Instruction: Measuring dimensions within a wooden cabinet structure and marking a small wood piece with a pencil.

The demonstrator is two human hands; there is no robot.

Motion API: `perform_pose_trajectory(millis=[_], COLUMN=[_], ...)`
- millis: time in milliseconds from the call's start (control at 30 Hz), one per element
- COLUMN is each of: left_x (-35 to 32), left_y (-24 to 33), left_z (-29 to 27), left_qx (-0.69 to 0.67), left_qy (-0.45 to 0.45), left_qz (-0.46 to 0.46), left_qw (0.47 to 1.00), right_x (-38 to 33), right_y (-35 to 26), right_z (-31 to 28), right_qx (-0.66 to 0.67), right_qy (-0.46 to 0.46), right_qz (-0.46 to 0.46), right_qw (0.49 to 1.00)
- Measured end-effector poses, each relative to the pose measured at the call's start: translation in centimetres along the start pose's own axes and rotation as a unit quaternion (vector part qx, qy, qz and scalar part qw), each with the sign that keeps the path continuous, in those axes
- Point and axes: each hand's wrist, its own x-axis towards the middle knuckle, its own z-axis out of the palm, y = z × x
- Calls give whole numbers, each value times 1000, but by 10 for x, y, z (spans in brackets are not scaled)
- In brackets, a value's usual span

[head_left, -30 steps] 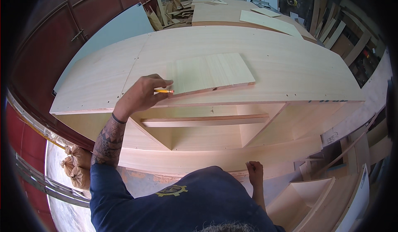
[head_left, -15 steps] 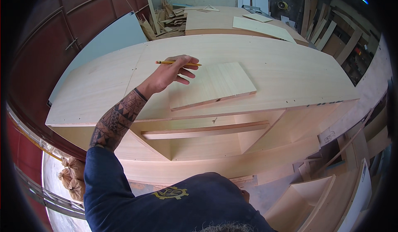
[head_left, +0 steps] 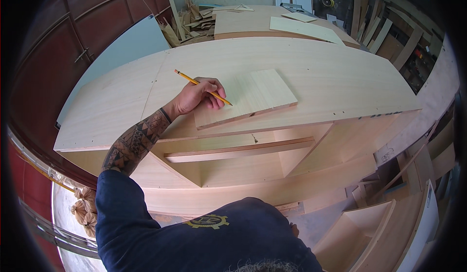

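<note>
My left hand (head_left: 200, 95) is closed around a yellow pencil (head_left: 188, 78) in a writing grip. The pencil slants, its eraser end up and to the left, its point down and to the right over a flat pale wooden board (head_left: 262, 89). Whether the point touches the wood I cannot tell. The hand is at the board's left part and covers some of it. Beneath the board lies the broad top of a long pale wooden cabinet (head_left: 340, 77). Just a sliver of skin shows past the right side of my dark blue shirt; the right hand itself is hidden.
Along the cabinet's near side are open compartments crossed by a wooden rail (head_left: 238, 150). Behind it stands another wooden unit (head_left: 243, 24) with loose panels on top. Scrap wood (head_left: 194, 21) is piled at the back left. An open wooden box (head_left: 357, 228) stands at lower right.
My left hand has lowered toward the board, its fingers curling in around the pencil. The pencil has tilted from nearly level to slanting down, point toward the board.
</note>
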Motion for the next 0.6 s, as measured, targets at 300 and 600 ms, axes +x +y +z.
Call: perform_pose_trajectory(millis=[300,600], left_x=[1,-10], left_y=[24,21], left_z=[32,-13], left_qx=[-33,168], left_qy=[68,147], left_qz=[-6,-25], left_qw=[997,974], right_x=[34,19], right_y=[-9,-14], right_z=[2,-27], right_qx=[-145,-19], right_qy=[-132,-168], right_qz=[-274,-314], right_qw=[941,934])
